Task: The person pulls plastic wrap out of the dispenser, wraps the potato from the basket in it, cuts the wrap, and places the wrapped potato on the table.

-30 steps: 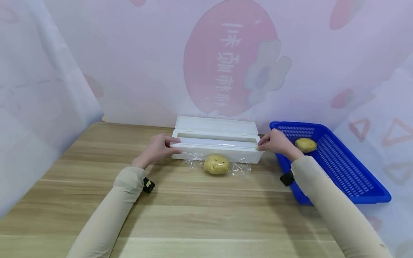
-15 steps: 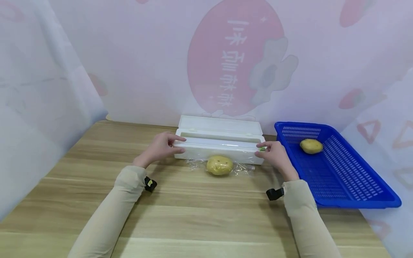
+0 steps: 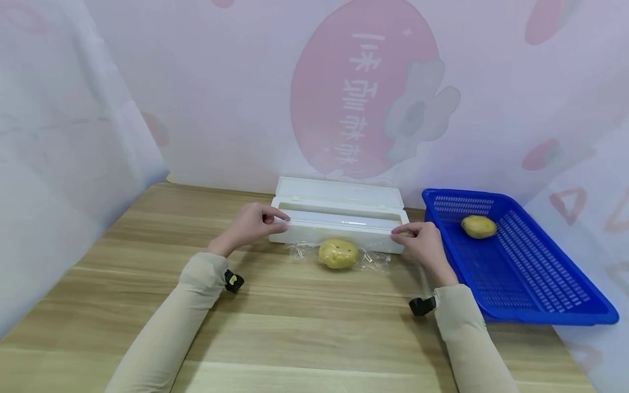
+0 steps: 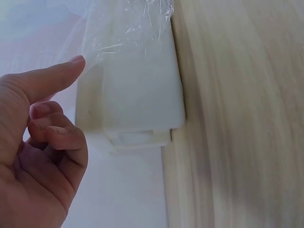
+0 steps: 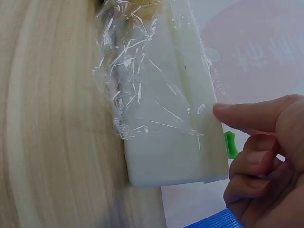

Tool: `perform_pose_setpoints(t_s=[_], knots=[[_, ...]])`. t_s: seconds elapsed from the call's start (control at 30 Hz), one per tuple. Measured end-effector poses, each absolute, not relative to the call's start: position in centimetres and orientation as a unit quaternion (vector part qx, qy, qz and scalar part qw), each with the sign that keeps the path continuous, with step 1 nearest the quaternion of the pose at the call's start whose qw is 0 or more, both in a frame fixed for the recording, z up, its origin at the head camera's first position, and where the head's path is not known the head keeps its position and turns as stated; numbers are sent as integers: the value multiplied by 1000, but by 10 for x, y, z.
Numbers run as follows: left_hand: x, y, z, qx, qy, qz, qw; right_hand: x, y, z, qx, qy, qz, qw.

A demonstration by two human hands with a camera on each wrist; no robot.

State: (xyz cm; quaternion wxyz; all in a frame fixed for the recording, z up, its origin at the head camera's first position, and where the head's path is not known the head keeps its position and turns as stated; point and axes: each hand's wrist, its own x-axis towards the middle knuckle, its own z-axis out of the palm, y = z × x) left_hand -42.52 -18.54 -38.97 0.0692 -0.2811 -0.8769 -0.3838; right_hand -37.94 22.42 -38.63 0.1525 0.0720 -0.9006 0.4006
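A white cling film box [image 3: 339, 236] stands at the back of the table, lid raised, with a film roll [image 3: 344, 219] inside. My left hand [image 3: 253, 222] pinches the cling film [image 4: 137, 28] at the box's left end, thumb and index finger close together, other fingers curled. At the right end my right hand [image 3: 425, 245] pinches the film's edge, its thumb along the top of the box in the right wrist view. A green slider [image 5: 231, 145] shows beside the right fingers. In front of the box lies a potato [image 3: 338, 254] under crumpled clear film.
A blue plastic basket [image 3: 528, 262] with a second potato [image 3: 479, 226] inside stands to the right, close to my right forearm. Behind the box, a printed white cloth [image 3: 221, 109] hangs at the table's back edge. The wooden table [image 3: 314, 327] extends toward me.
My right hand has left the green slider and turned inward to the film's edge. The thumb and index finger of both hands, spread half a second ago, have come together. The view has shifted slightly.
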Motion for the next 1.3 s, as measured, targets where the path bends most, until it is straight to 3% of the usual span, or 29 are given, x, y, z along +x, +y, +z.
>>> perform_pose_setpoints(t_s=[0.27, 0.6, 0.73, 0.9, 1.3], knots=[[-417, -182, -386, -278, -874, -398, 32, -372, 223, -387, 77, -898, 409, 145], [-404, -184, -392, -237, -803, -537, -105, -357, 220, -390, 30, -860, 509, 19], [-398, -184, -394, -210, -767, -588, -148, -350, 217, -389, -5, -839, 544, -3], [-390, -180, -392, -170, -740, -628, -170, -345, 215, -387, -35, -799, 600, -13], [-378, -168, -394, -36, -733, -662, -156, -345, 217, -393, -108, -776, 620, -35]])
